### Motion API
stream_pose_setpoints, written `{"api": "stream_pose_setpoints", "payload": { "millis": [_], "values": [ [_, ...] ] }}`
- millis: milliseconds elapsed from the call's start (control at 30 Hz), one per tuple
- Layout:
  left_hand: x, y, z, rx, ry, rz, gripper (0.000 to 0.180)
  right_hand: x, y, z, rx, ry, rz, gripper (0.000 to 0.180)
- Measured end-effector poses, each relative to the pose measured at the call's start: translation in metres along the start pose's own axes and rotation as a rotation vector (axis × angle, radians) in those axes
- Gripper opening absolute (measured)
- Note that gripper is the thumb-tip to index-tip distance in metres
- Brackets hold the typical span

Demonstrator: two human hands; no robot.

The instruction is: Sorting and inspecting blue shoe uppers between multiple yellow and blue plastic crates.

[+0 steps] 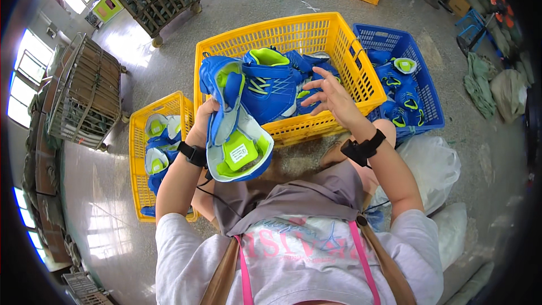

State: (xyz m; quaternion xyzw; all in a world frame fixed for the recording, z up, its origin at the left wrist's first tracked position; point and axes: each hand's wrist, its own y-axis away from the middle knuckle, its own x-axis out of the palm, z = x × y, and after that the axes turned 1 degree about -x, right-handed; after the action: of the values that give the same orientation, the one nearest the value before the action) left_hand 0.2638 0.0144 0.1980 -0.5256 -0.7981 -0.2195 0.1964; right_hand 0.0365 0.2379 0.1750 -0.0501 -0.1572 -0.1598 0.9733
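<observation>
Held up by the left hand (201, 117), a blue shoe (232, 121) faces the open right hand (329, 93) over the yellow basket (361, 87).

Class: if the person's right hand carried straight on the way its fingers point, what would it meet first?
Probably the blue and lime-green shoes piled in the yellow plastic basket; the right hand hovers open, fingers pointing toward them, though depth is unclear.

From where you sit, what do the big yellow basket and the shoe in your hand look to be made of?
The yellow basket looks like moulded plastic: glossy, one solid colour, with lattice walls. The shoe in the left hand seems to be blue synthetic fabric or leatherette, with a smooth pale sole rim and lime inset, probably rubber or foam; I can't tell for sure.
</observation>
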Motion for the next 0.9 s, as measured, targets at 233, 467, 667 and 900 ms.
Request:
{"api": "stream_pose_setpoints", "payload": {
  "millis": [233, 467, 667, 900],
  "values": [
    [0.014, 0.009, -0.006, -0.169, -0.228, 0.077, 0.045, 0.017, -0.016, 0.022, -0.181, 0.176, -0.105, 0.071],
    [0.046, -0.006, 0.017, 0.195, -0.834, 0.073, 0.059, 0.029, -0.021, -0.027, -0.350, 0.937, 0.011, 0.067],
    [0.048, 0.010, -0.014, 0.059, -1.365, -0.094, 0.072, -0.042, 0.024, -0.004, -0.222, 0.011, -0.480, 0.060],
    [0.065, -0.022, 0.004, 0.256, -1.515, 0.113, 0.064, 0.038, 0.020, 0.020, -0.351, 0.971, 0.126, 0.078]
  ]
}}
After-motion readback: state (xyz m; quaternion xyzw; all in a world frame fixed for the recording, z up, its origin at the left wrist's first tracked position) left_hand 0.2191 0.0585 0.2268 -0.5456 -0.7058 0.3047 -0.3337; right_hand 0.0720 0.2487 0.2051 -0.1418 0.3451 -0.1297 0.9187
